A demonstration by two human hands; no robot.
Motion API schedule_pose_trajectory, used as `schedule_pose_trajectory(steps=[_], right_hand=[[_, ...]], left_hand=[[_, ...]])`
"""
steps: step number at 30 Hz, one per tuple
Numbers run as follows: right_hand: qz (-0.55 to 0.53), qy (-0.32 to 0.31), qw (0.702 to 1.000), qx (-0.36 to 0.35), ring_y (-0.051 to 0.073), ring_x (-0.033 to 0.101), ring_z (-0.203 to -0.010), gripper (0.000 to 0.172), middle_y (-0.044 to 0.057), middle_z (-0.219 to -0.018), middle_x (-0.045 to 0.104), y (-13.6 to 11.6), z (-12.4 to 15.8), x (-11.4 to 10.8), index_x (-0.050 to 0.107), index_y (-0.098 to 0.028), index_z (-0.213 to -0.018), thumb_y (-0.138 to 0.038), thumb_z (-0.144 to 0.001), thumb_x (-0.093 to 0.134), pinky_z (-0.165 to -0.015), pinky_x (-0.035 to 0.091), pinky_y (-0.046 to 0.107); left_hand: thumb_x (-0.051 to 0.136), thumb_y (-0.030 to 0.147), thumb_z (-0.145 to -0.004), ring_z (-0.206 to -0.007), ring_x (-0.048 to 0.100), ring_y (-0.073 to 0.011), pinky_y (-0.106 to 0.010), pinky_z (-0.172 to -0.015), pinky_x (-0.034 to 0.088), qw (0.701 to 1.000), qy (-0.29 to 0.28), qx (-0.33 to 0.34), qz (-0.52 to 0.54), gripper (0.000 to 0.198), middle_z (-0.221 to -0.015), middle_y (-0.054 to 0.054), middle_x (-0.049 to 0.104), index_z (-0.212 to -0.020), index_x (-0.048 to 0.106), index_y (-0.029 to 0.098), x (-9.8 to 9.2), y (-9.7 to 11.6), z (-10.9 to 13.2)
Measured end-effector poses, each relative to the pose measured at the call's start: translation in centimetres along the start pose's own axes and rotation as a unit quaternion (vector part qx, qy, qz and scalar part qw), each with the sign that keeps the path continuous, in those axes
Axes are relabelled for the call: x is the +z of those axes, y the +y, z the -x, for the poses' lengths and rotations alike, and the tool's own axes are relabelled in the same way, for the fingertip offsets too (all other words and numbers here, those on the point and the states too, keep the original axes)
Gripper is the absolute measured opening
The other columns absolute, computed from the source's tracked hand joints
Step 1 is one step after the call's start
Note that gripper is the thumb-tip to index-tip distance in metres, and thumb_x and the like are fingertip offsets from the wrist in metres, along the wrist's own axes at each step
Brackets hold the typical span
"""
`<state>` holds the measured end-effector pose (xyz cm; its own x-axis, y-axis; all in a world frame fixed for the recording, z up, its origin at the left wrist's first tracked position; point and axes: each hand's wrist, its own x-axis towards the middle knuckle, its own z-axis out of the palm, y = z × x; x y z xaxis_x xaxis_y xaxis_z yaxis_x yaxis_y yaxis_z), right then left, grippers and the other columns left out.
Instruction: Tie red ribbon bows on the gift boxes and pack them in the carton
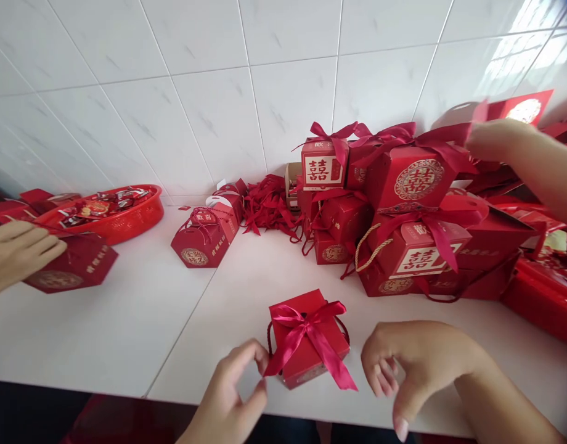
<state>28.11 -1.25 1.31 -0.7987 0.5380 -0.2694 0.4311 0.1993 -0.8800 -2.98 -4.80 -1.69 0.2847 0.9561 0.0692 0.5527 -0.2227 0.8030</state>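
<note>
A red gift box with a glossy ribbon bow on top and cord handles at its sides sits on the table in front of me. My left hand is at the box's left corner, its thumb and index finger apart around the ribbon's left tail. I cannot tell whether a fingertip touches that tail. To the right of the box, my right hand hovers with its thumb apart and its other fingers bent, holding nothing.
Stacked red gift boxes stand at back right, where another person's hand reaches over. At left, another person's hand holds a box beside a red basket of sweets. Loose ribbons lie by the wall.
</note>
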Motion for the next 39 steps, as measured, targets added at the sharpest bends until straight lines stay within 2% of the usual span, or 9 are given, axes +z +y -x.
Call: schedule_pose_trajectory(steps=[5, 10, 16, 21, 27, 30, 34, 36, 39], right_hand=[[0.039, -0.061, 0.997, -0.040, 0.016, 0.065, -0.069, 0.044, 0.003, -0.078, 0.072, -0.3, -0.5, 0.9, 0.076, -0.020, -0.100, -0.051, -0.070, 0.075, -0.064, 0.048, 0.024], [0.026, -0.084, 0.995, -0.041, 0.018, 0.070, -0.080, 0.045, 0.004, -0.082, 0.074, -1.0, -0.1, 0.5, 0.073, -0.020, -0.110, -0.046, -0.073, 0.074, -0.065, 0.049, 0.022], [0.043, -0.070, 0.995, -0.053, 0.018, 0.071, -0.080, 0.043, 0.006, -0.081, 0.073, -0.6, -0.4, 0.6, 0.070, -0.015, -0.115, -0.036, -0.077, 0.071, -0.075, 0.052, 0.024], [0.058, -0.050, 0.995, -0.069, 0.018, 0.070, -0.074, 0.040, 0.004, -0.076, 0.072, 0.4, -1.1, 1.2, 0.071, -0.016, -0.111, -0.030, -0.074, 0.073, -0.070, 0.053, 0.024], [0.085, 0.009, 0.994, -0.066, 0.017, 0.067, -0.069, 0.040, 0.002, -0.080, 0.073, 0.6, -0.8, 1.9, 0.073, -0.021, -0.109, -0.025, -0.069, 0.075, -0.067, 0.052, 0.023], [0.108, 0.031, 0.993, -0.045, 0.019, 0.068, -0.077, 0.045, 0.003, -0.086, 0.074, 0.5, -0.5, 2.2, 0.072, -0.023, -0.110, -0.015, -0.065, 0.075, -0.069, 0.051, 0.024], [0.112, 0.000, 0.993, 0.021, 0.024, 0.067, -0.090, 0.050, 0.006, -0.096, 0.073, 0.5, -0.6, 2.3, 0.071, -0.020, -0.111, -0.019, -0.062, 0.075, -0.076, 0.052, 0.029], [0.111, -0.017, 0.992, 0.055, 0.025, 0.067, -0.092, 0.051, 0.007, -0.099, 0.072, 0.3, -0.9, 2.4, 0.070, -0.018, -0.112, -0.022, -0.061, 0.075, -0.077, 0.051, 0.030], [0.115, -0.019, 0.989, 0.091, 0.025, 0.066, -0.091, 0.049, 0.006, -0.097, 0.072, -0.1, -1.4, 2.5, 0.071, -0.018, -0.110, -0.019, -0.061, 0.071, -0.077, 0.050, 0.030]], left_hand=[[0.064, 0.032, -0.080, -0.080, 0.061, -0.0225, -0.033, -0.074, 0.050, 0.995, -0.015, 0.035, -0.093, 0.018, -0.088, -0.005, 0.064, -0.092, 0.056, 0.021, 1.6, 1.0, -0.3], [0.058, 0.038, -0.084, -0.077, 0.062, -0.0256, -0.037, -0.074, 0.048, 0.970, 0.043, 0.101, -0.215, 0.019, -0.078, -0.006, 0.066, -0.087, 0.054, 0.020, 3.2, 2.2, -5.6], [0.048, 0.039, -0.090, -0.061, 0.060, -0.0239, -0.039, -0.072, 0.045, 0.953, 0.014, 0.131, -0.274, 0.023, -0.065, -0.004, 0.064, -0.094, 0.055, 0.017, 6.4, 3.5, -12.8], [0.057, 0.040, -0.086, -0.080, 0.063, -0.0284, -0.043, -0.081, 0.042, 0.948, 0.007, 0.151, -0.280, 0.024, -0.079, -0.008, 0.067, -0.091, 0.056, 0.016, 7.9, 4.0, -14.3], [0.056, 0.026, -0.084, -0.119, 0.050, -0.0329, -0.050, -0.097, 0.032, 0.935, 0.092, 0.159, -0.303, 0.041, -0.129, -0.014, 0.055, -0.124, 0.045, 0.021, 1.8, 3.0, -11.2], [0.055, 0.032, -0.085, -0.124, 0.045, -0.0365, -0.051, -0.098, 0.032, 0.916, 0.224, 0.085, -0.321, 0.038, -0.133, -0.014, 0.052, -0.121, 0.048, 0.021, -3.0, 1.2, -9.8], [0.060, 0.036, -0.080, -0.097, 0.061, -0.0306, -0.054, -0.099, 0.034, 0.892, 0.338, -0.016, -0.300, 0.024, -0.099, -0.005, 0.062, -0.097, 0.052, 0.022, -7.4, -2.2, -7.8], [0.066, 0.041, -0.074, -0.095, 0.061, -0.0326, -0.060, -0.099, 0.033, 0.869, 0.405, -0.058, -0.279, 0.035, -0.098, -0.007, 0.059, -0.097, 0.047, 0.021, -8.8, -3.9, -7.3], [0.076, 0.049, -0.064, -0.125, 0.040, -0.0458, -0.069, -0.102, 0.026, 0.848, 0.477, -0.109, -0.204, 0.068, -0.129, -0.021, 0.042, -0.113, 0.039, 0.019, -10.7, -6.0, -7.5]])
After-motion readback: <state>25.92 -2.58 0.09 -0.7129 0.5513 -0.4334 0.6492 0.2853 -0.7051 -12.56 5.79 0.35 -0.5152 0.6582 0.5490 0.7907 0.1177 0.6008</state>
